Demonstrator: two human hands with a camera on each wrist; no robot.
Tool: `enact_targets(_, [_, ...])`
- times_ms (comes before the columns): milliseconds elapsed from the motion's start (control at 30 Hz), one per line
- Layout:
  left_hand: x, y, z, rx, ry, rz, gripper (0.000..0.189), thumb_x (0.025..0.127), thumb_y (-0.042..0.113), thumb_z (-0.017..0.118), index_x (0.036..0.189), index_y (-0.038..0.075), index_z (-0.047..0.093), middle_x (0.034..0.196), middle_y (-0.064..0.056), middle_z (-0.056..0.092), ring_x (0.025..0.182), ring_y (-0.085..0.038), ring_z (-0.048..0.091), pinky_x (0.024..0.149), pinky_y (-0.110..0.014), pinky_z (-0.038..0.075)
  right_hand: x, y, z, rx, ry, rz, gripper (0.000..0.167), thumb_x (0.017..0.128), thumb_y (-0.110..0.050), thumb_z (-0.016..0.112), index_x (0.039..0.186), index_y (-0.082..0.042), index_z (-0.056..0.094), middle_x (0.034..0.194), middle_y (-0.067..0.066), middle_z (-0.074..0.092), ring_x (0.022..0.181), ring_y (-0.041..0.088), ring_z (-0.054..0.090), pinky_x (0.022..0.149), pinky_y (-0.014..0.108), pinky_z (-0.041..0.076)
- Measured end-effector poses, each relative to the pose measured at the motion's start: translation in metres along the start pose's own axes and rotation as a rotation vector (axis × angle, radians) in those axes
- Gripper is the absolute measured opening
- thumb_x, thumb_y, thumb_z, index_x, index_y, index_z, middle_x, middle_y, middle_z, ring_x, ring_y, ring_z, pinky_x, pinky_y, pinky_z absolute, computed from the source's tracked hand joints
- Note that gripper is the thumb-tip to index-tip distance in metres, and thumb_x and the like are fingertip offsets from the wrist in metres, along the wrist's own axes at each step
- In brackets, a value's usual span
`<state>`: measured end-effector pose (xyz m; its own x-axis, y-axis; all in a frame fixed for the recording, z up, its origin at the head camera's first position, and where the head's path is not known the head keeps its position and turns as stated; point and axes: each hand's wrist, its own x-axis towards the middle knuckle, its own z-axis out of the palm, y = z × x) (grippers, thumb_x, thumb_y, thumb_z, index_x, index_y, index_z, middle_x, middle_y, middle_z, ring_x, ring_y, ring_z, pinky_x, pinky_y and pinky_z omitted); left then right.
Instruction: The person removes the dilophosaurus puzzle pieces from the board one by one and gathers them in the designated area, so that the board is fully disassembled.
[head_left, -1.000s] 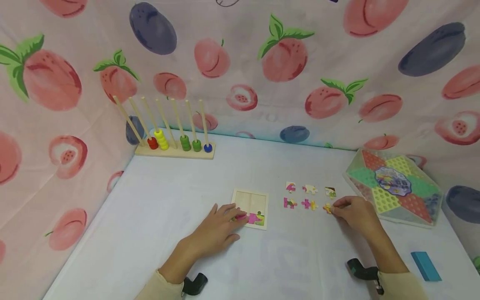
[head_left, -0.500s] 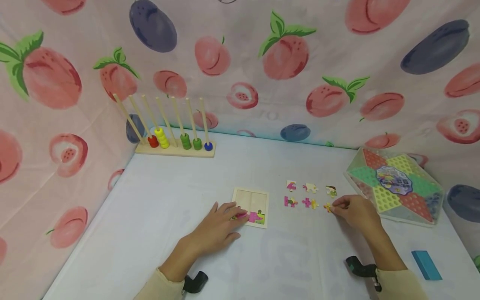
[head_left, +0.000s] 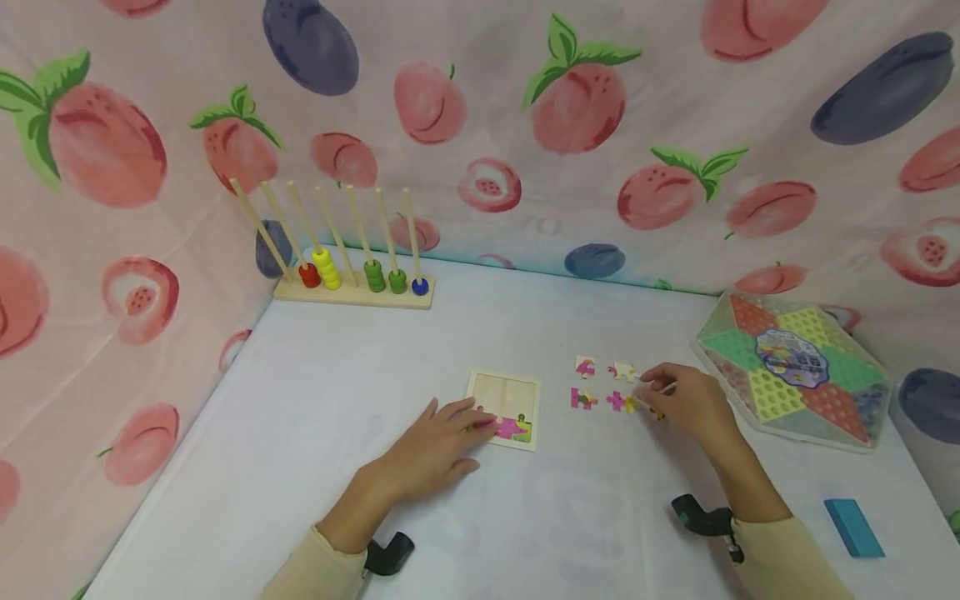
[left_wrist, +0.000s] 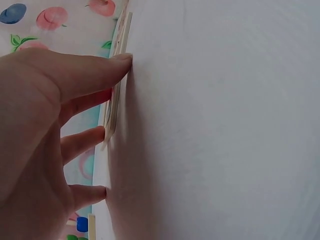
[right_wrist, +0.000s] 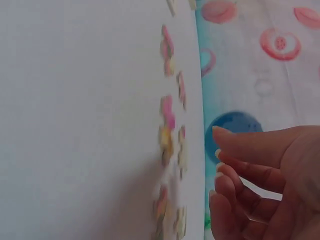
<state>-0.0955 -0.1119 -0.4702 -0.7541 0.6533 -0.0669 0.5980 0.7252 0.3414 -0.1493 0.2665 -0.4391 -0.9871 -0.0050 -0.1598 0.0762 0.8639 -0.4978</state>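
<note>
A square wooden puzzle board (head_left: pixel 486 389) lies in the middle of the table, with pink and green pieces (head_left: pixel 513 428) in its lower part. My left hand (head_left: pixel 431 450) rests on its lower left corner, fingers spread; in the left wrist view the thumb (left_wrist: pixel 95 75) reaches to the board's edge. Right of the board, loose jigsaw pieces lie in two rows, among them a white one (head_left: pixel 622 372) and a pink and yellow one (head_left: pixel 621 402). Above the right end of these rows is my right hand (head_left: pixel 690 404). Its bent fingertips (right_wrist: pixel 220 175) hold nothing in the right wrist view.
A wooden bead-counting frame (head_left: pixel 352 293) with upright rods stands at the back left. At the back right lies a hexagonal game box (head_left: pixel 795 367) with a clear cover. A blue block (head_left: pixel 853 527) is at the right. Fruit-patterned cloth (head_left: pixel 480 108) hangs behind.
My right hand has let go of the yellow piece at the lower right and moved up and left over the pieces. My left hand stays on the board.
</note>
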Motion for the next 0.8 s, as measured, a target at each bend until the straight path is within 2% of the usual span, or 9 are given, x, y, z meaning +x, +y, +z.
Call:
enact_targets(100, [0.000,0.000,-0.001,-0.005,-0.010,0.002,0.055,0.098,0.032,0.068,0.150,0.021,0.053,0.157,0.003,0.051,0.155,-0.028,0.035,0.120,-0.070,0.030,0.005,-0.018,0.005,0.022,-0.006,-0.041,0.029,0.093,-0.029,0.074,0.111,-0.006,0.073,0.097,0.013,0.071,0.085,0.024,0.067,0.062,0.024,0.050])
enact_targets(267, [0.000,0.001,-0.002,-0.017,-0.023,-0.012,0.055,0.098,0.033,0.068,0.150,0.021,0.053,0.160,0.001,0.047,0.157,-0.028,0.032,0.122,-0.068,0.028,0.013,-0.049,0.022,0.043,-0.019,-0.173,0.022,0.092,-0.020,0.076,0.107,-0.005,0.074,0.093,0.010,0.072,0.086,0.023,0.068,0.064,0.023,0.053])
enact_targets(500, [-0.001,0.001,-0.004,-0.029,-0.035,-0.031,0.054,0.097,0.033,0.069,0.148,0.020,0.055,0.159,-0.001,0.049,0.156,-0.027,0.033,0.122,-0.067,0.029,0.016,-0.093,0.056,0.054,-0.151,-0.311,0.019,0.089,-0.016,0.079,0.107,-0.008,0.076,0.095,0.004,0.073,0.086,0.015,0.063,0.075,0.026,0.056])
enact_targets(667, [-0.001,-0.002,-0.005,-0.037,-0.053,-0.017,0.056,0.098,0.033,0.068,0.149,0.015,0.054,0.159,0.000,0.049,0.157,-0.026,0.033,0.122,-0.067,0.030,0.011,-0.113,0.077,0.060,-0.223,-0.375,0.020,0.088,-0.017,0.081,0.105,-0.010,0.077,0.093,0.000,0.072,0.084,0.011,0.061,0.079,0.023,0.056])
enact_targets(800, [-0.004,-0.005,-0.006,-0.063,-0.057,-0.017,0.057,0.098,0.033,0.069,0.150,0.014,0.053,0.161,0.002,0.047,0.157,-0.025,0.032,0.122,-0.066,0.029,0.009,-0.120,0.090,0.066,-0.249,-0.420,0.021,0.087,-0.018,0.082,0.106,-0.011,0.078,0.094,-0.001,0.073,0.084,0.008,0.062,0.079,0.022,0.057])
